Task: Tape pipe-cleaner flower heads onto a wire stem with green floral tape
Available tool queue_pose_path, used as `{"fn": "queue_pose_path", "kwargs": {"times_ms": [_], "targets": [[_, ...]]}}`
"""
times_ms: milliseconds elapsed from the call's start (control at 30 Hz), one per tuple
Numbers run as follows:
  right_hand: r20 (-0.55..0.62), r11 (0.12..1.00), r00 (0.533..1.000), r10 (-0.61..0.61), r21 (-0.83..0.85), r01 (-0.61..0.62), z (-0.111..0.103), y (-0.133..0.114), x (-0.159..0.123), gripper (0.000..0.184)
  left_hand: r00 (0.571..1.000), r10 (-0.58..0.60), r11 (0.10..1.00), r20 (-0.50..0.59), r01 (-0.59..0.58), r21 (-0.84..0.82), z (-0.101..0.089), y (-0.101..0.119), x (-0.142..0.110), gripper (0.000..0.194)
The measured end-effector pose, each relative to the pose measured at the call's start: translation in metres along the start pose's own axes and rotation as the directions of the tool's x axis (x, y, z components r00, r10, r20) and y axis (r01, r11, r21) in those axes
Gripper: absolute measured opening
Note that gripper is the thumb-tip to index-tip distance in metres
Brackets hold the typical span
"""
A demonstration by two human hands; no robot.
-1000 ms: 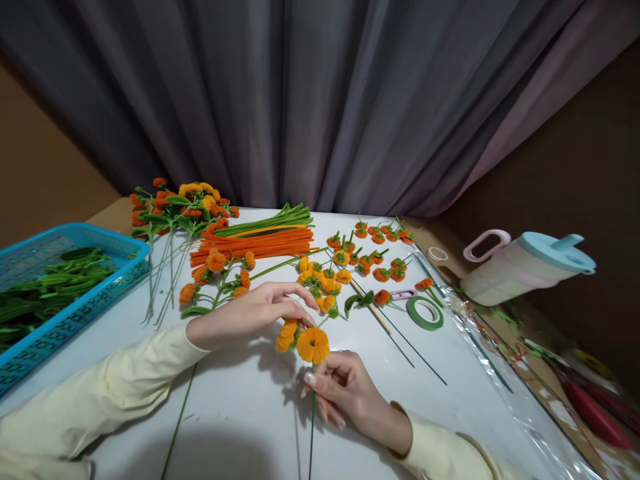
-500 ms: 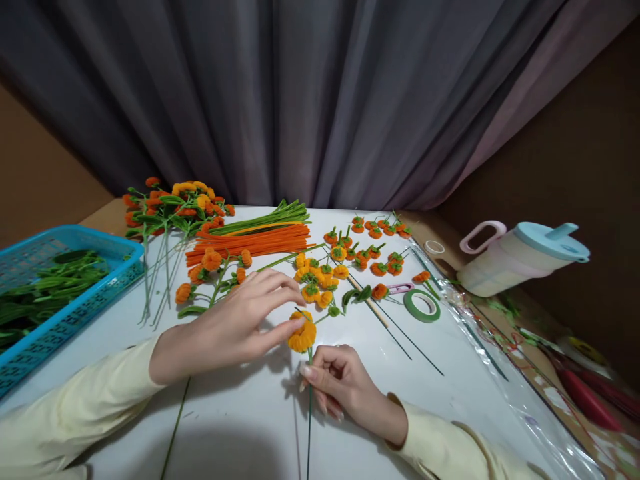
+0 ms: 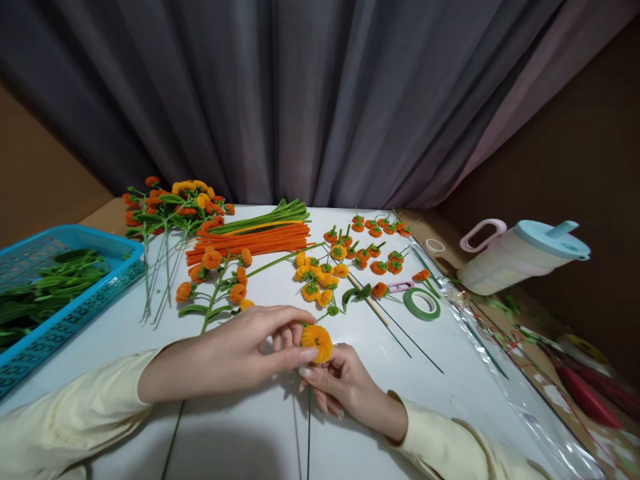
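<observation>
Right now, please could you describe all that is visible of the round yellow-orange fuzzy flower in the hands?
The round yellow-orange fuzzy flower looks like soft chenille: plump petals around a small dark centre. Its face points towards the camera, above the white tabletop. The left hand grips its left side, thumb in front; the right hand pinches a thin dark stem below. Their join is hidden.

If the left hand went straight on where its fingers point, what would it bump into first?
The yellow-orange flower, which the left hand is touching. Just past that, it might brush the right hand, but depth is hard to judge here.
</observation>
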State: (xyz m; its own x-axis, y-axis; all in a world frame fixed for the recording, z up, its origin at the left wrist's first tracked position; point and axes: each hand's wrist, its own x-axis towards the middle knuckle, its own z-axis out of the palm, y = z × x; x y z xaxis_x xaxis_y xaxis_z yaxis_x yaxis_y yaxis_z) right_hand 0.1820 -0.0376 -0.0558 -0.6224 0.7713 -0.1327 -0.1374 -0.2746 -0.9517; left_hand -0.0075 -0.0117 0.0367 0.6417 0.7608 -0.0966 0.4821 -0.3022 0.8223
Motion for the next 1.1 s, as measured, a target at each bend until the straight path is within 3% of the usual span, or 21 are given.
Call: {"fn": "queue_pose_path", "kwargs": {"times_ms": [100,267,467,600,733,900,1033,1100], "targets": [[0.001,1.000,1.000,-0.014,-0.001,0.014,0.000,0.002,0.001,0.041,0.998,0.016,0.996,0.057,-0.011,-0.088,0.001,0.003,0.000,0.030],[-0.024,1.000,1.000,-0.016,0.003,0.016,0.001,0.005,0.001,0.044,0.993,0.102,0.987,0.058,-0.094,-0.129,0.010,0.001,0.002,0.023],[-0.018,0.999,0.999,0.030,0.034,-0.029,0.000,0.000,-0.001,0.036,1.000,-0.020,0.946,0.003,0.020,-0.325,0.016,-0.003,0.003,0.018],[0.003,0.999,1.000,0.014,0.043,-0.014,-0.002,0.001,-0.001,0.037,0.990,-0.104,0.976,0.097,0.120,-0.181,0.011,-0.006,-0.003,0.009],[-0.002,0.999,1.000,0.015,0.047,-0.015,-0.002,0.003,0.000,0.038,0.978,-0.088,0.991,0.187,0.105,-0.087,0.014,-0.014,-0.005,0.024],[0.011,0.996,1.000,0.022,0.084,-0.023,-0.002,0.002,0.000,0.034,0.982,-0.067,0.904,0.175,0.134,-0.405,0.027,-0.028,-0.004,0.029],[0.020,0.994,0.999,0.027,0.109,-0.029,-0.002,0.004,0.000,0.033,0.991,-0.131,0.834,-0.037,0.090,-0.544,0.044,-0.037,-0.007,0.032],[0.017,0.993,1.000,0.025,0.113,-0.027,-0.002,0.004,0.000,0.034,0.983,-0.180,0.708,-0.034,0.106,-0.699,0.057,-0.040,-0.009,0.031]]}}
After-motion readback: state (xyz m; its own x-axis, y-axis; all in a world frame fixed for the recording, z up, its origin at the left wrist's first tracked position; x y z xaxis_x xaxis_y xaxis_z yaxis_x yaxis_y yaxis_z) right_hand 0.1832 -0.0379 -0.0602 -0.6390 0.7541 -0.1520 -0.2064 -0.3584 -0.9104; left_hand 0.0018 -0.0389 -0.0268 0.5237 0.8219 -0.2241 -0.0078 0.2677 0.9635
